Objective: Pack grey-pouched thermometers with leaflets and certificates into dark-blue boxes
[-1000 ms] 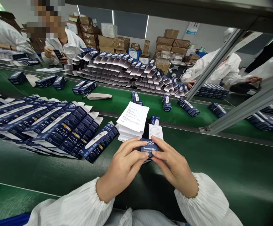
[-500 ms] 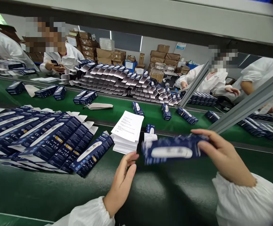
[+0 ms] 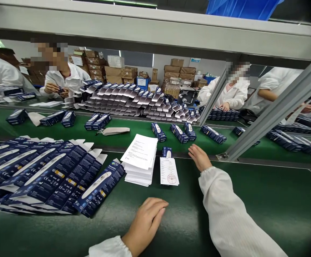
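Observation:
My right hand [image 3: 199, 157] reaches to the near edge of the green belt, fingers stretched out and holding nothing. Just beyond it a blue thermometer box [image 3: 179, 134] lies on the belt, beside another blue box [image 3: 190, 131]. My left hand [image 3: 148, 222] hovers low over the dark green table [image 3: 179, 221], empty, with its fingers extended and slightly curved. Ahead of that hand sits a stack of folded white leaflets [image 3: 139, 153]. To the stack's right, a small printed card with a red stamp [image 3: 169, 172] rests against a blue box [image 3: 167, 152].
Blue boxes with open flaps [image 3: 45, 171] are piled at the left, one single box [image 3: 101, 187] leaning beside them. A pale pouch [image 3: 115, 131] lies on the belt [image 3: 134, 123]. A slanted metal post [image 3: 273, 107] stands at right. Co-workers in white sit across behind stacked boxes [image 3: 128, 101].
The blue box that was in my right hand now lies on the belt, let go. My right hand has moved forward, away from me. My left hand appears lower in view.

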A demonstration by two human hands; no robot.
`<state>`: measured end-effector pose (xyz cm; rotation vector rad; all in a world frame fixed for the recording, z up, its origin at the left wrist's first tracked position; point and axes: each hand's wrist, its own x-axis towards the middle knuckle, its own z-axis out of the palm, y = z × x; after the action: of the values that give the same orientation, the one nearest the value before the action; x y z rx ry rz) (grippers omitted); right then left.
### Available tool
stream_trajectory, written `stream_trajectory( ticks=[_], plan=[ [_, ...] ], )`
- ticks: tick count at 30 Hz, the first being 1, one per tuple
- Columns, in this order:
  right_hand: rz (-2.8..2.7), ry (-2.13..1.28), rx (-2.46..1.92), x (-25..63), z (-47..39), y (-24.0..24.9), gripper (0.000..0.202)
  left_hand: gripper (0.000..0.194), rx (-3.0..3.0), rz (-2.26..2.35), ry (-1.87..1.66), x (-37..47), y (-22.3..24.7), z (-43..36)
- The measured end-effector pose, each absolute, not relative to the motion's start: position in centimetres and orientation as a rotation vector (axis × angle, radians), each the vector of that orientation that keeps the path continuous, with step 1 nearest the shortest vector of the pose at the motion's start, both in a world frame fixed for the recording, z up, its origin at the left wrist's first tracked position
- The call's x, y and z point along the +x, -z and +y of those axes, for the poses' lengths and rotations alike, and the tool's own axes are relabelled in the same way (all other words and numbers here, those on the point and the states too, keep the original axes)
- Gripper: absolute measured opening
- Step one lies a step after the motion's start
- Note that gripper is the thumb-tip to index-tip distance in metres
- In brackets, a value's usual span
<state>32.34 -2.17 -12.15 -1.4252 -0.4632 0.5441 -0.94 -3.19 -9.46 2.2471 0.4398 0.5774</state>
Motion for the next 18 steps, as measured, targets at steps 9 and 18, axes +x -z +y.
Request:
stream_trajectory(
  ticks=[9,18],
  plan=[
    [-0.681,-0.549,-1.578,27.8,-6.8,15.1,0.042,0.044,2.87,0.734,-0.799,1.2,1.3,4.2],
    [-0.809,-0.514,-1.661,26.1,-8.6,12.3,0.039,0.048,2.973,0.605,-0.198,0.5,-2.5,3.9]
  ],
)
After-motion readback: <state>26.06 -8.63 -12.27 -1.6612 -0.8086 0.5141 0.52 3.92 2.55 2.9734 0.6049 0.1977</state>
